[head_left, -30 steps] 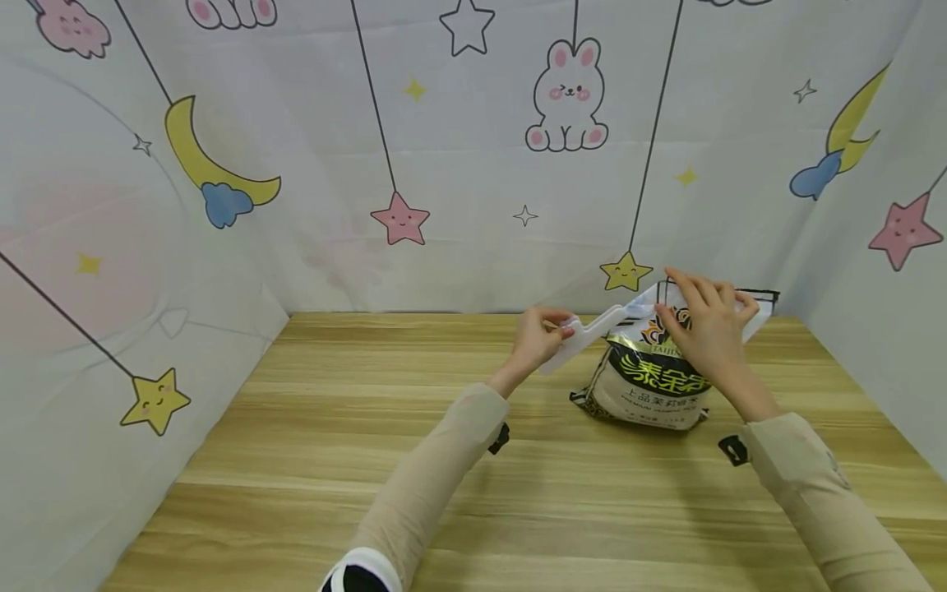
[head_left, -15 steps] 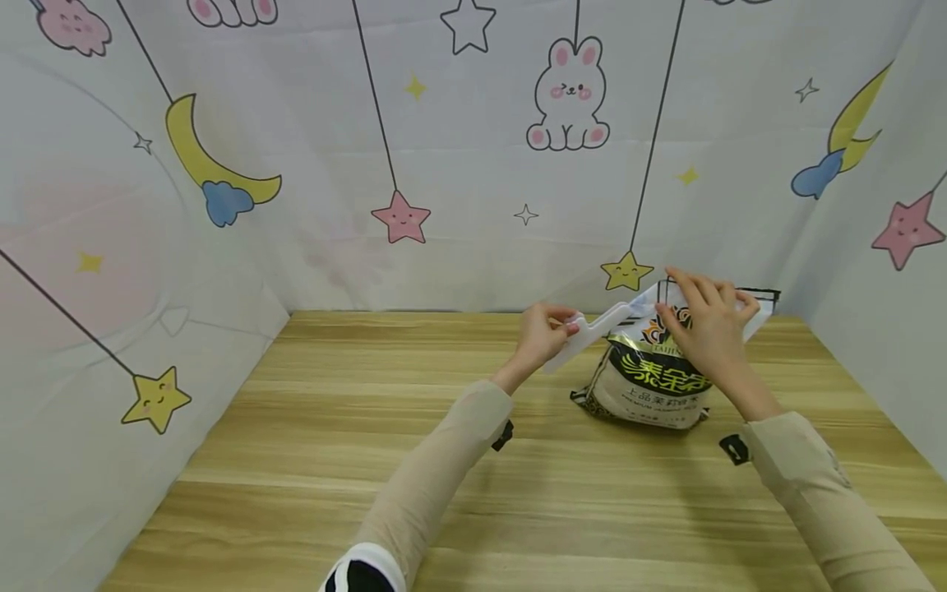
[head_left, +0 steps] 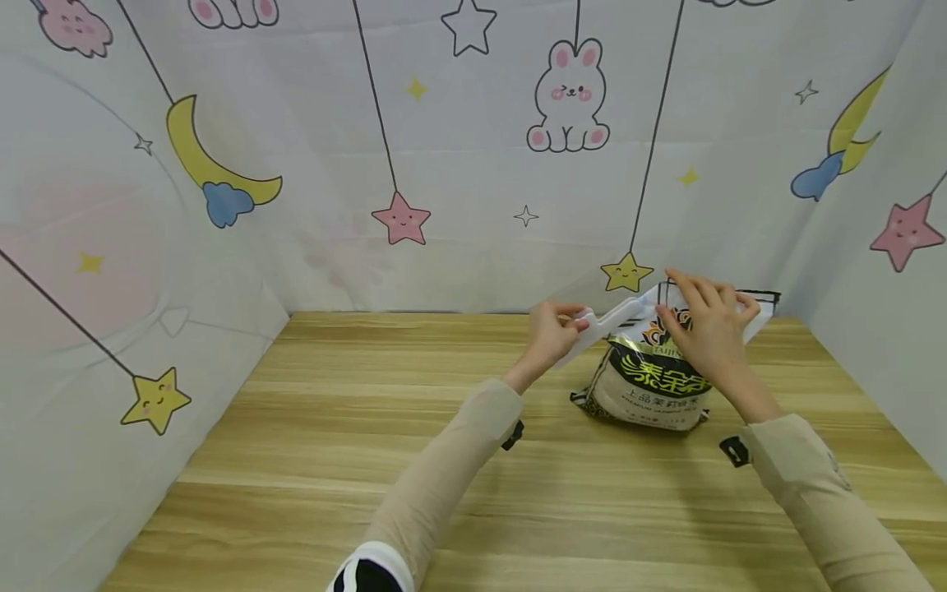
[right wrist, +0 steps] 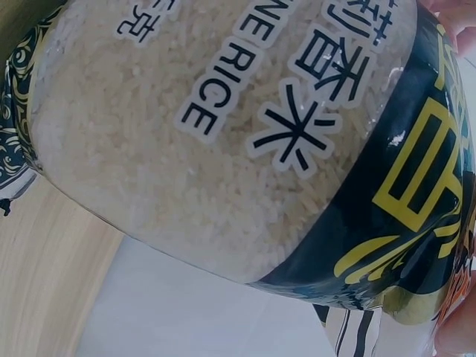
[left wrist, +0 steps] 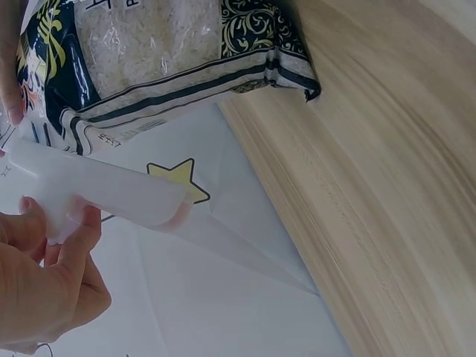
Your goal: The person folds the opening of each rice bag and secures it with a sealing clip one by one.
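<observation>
A clear-fronted bag of rice point(head_left: 642, 400) with a black and yellow label stands on the table at right. Its white top is flattened and pulled upward. Around this top my right hand point(head_left: 706, 333) bends its fingers and thumb, gripping it from the front. My left hand point(head_left: 550, 335) pinches the tab of a long white plastic bag sealing clip point(left wrist: 111, 182) between thumb and fingers. That clip slants up to the bag's left top corner, one end overlapping it in the head view. Rice grains and printed letters on the bag point(right wrist: 223, 156) fill the right wrist view.
The wooden table point(head_left: 355, 460) runs back to a white cloth backdrop point(head_left: 459, 148) printed with stars, moons and a rabbit. Cloth also hangs along both sides. Dark camera straps point(head_left: 512, 435) sit at the wrists.
My left hand has shifted a little to the right with the clip, toward the bag's top. The right hand and the bag have stayed in place.
</observation>
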`<state>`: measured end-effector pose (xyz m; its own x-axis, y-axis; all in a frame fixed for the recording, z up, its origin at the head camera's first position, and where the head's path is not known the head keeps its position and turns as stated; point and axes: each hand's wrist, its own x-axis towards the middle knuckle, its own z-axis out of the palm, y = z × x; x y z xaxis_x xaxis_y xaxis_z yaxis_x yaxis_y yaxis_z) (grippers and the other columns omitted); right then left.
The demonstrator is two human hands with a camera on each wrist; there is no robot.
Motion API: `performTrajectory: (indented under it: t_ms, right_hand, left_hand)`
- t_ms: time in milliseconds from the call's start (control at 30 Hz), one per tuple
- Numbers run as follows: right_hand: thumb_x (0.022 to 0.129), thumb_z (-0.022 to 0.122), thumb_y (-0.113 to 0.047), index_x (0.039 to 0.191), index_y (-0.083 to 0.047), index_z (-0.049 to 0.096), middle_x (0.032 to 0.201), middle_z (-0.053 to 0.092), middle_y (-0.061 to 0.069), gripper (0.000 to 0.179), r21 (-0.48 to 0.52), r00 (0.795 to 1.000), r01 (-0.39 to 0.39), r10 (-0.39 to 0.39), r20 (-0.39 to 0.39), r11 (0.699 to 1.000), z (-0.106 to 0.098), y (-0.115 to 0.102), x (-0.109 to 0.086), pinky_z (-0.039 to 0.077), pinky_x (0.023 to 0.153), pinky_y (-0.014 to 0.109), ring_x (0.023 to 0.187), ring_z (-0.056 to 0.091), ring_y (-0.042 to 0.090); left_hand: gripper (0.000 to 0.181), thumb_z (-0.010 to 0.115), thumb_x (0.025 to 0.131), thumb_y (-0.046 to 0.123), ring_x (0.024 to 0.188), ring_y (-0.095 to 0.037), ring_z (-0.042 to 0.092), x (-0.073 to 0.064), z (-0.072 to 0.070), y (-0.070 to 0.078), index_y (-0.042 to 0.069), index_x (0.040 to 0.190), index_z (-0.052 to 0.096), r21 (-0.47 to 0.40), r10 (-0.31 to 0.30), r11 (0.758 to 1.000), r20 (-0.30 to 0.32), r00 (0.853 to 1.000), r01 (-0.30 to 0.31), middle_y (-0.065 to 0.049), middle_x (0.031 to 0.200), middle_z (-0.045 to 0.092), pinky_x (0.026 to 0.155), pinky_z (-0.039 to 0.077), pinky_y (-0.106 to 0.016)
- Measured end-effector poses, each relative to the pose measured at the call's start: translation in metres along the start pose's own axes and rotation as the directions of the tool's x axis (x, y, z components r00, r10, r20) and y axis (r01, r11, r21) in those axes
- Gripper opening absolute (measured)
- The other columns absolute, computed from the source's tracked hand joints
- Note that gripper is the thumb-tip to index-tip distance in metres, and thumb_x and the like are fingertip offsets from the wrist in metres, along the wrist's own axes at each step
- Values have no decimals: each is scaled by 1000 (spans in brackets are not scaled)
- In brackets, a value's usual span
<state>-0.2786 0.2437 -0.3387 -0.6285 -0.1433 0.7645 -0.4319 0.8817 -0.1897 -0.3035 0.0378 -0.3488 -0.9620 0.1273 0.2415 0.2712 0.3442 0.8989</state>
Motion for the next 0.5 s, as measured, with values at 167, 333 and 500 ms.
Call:
performTrajectory:
  t_ms: [167, 333, 500]
  right_hand:
    - [77, 67, -13, 127, -9, 48, 112, 54, 22, 53, -8, 1000, 17, -17, -26, 1000, 1, 1, -1, 13, 86, 61, 94, 40, 38]
    - [77, 68, -13, 126, -9, 48, 111, 54, 22, 53, -12, 999, 23, -24, -34, 1000, 1, 0, -2, 13, 85, 61, 93, 40, 39]
    - [77, 67, -14, 127, -9, 48, 112, 54, 22, 53, -19, 999, 16, -17, -27, 1000, 1, 0, -1, 14, 85, 61, 93, 40, 39]
  left_hand:
    - [23, 64, 77, 0, 72, -21, 66, 0, 3, 3, -1, 100, 67, 10, 39, 999, -8, 999, -39, -17, 98, 63, 53, 49, -15]
    - [22, 65, 78, 2, 66, -15, 61, 2, 4, 7, -1, 100, 67, 45, 60, 997, -18, 998, -59, -16, 96, 66, 48, 42, -11]
    - [22, 65, 78, 3, 67, -15, 61, 4, 7, 11, 0, 99, 68, 38, 45, 998, -27, 999, -44, -15, 95, 68, 47, 40, -11]
